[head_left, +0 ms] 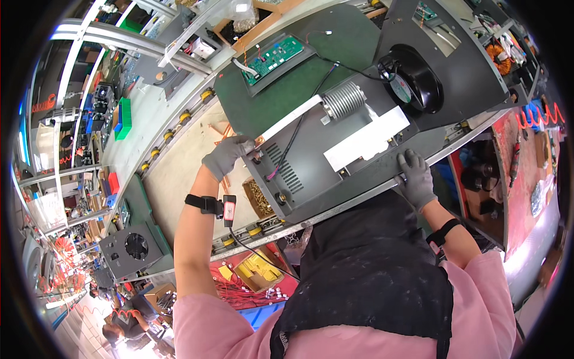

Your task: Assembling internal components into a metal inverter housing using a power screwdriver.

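A long conveyor line with yellow rollers is seen running diagonally through a crowded workshop, with shelving and bins at the far left and a red-topped bench at the right. On a green pallet board on the line a dark grey metal chassis is laid flat, its long axis running from the lower left up toward the upper right, with the black fan at the far upper-right end.

The left hand, in a grey glove, is closed on the near left corner of the chassis, just beside its vent slots. The right hand, also gloved, is pressed flat with spread fingers on the chassis's near edge; nothing is clasped in it. Between the two hands a white rectangular label is seen lying on the chassis, and beyond it a ribbed silver heatsink. Beyond the left hand a green circuit board lies on the pallet. Just below the left hand a small cardboard box of brass screws is placed. A second grey chassis with a fan stands farther down the line, well apart from the left wrist.
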Tool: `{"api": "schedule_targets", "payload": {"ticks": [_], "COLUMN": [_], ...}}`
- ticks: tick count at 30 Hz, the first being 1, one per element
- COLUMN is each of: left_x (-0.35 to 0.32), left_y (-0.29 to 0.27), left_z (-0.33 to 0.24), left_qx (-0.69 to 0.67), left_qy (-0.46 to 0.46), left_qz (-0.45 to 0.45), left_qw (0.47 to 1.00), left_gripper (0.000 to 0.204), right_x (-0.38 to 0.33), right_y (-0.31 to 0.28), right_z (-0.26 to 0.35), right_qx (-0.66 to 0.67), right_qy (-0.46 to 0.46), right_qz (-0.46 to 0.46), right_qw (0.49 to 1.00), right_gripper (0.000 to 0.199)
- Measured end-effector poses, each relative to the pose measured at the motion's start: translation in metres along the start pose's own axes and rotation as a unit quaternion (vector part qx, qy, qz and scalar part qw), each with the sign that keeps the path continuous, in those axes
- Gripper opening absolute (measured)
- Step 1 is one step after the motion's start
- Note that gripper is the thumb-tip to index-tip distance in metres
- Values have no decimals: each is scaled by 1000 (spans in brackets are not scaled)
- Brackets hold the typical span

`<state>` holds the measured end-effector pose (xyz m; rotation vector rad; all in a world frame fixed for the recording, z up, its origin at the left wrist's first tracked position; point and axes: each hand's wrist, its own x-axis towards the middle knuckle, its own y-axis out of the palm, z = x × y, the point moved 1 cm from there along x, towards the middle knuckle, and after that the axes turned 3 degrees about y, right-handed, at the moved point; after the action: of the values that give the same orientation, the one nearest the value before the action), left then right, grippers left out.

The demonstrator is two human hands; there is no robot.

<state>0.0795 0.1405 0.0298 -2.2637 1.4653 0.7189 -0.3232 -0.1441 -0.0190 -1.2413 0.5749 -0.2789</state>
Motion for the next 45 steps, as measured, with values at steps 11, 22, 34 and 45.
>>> {"api": "schedule_targets", "payload": {"ticks": [11,22,34,45], "left_x": [-14,-50,-69,-101], "left_y": [14,-32,-31,183], "left_z": [-9,6,15,52], "left_qx": [38,15,254,132], "left_qy": [-39,-122,-119,-100], "left_qz": [-91,-72,-214,-435], "left_qw": [994,990,936,885], "left_gripper": [23,26,38,26], "right_x": [6,13,55,73], "right_y": [10,4,-6,-15], "right_z": [1,18,-73,-72], "right_qx": [-13,110,126,105], "right_qy": [-11,-153,135,-111], "right_qz": [29,78,-13,221], "right_qw": [999,979,983,963], "right_gripper": [60,37,33,31]}}
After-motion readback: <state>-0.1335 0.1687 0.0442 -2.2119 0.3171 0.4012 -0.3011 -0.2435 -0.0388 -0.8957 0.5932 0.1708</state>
